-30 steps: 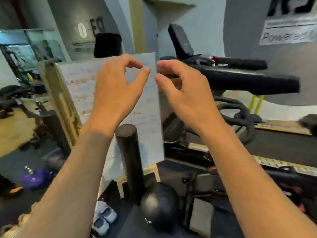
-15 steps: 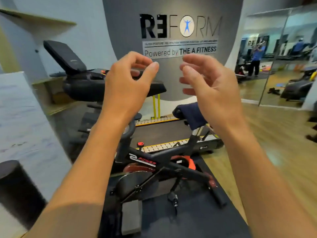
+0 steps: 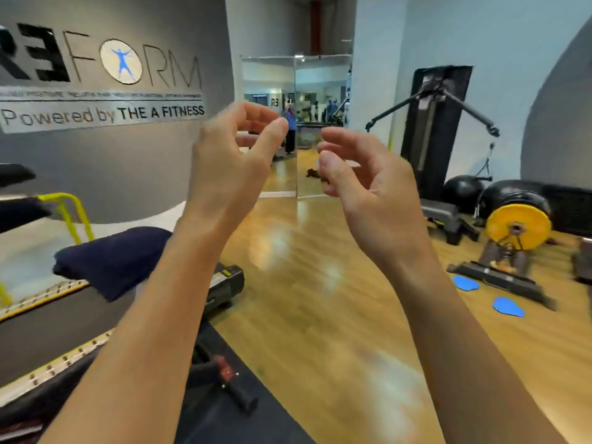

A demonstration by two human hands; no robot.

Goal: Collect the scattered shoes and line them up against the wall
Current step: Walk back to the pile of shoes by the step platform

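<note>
both forearms are standing raised side by side. the left hand (image 3: 226,174) is curling, thumb nearly meeting forefinger; the right hand (image 3: 378,203) is curling loosely. both are gripping nothing. dark, blurred shoes (image 3: 311,172) are lying on the wooden floor (image 3: 320,315) at the mirror (image 3: 269,81) foot.

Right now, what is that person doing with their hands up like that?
A person in a gym holds both hands up in front of them. The left hand and the right hand have curled fingers and hold nothing, so no shoe is picked up yet. Ahead are a wooden floor, a mirror and a yellow weight plate.
</note>
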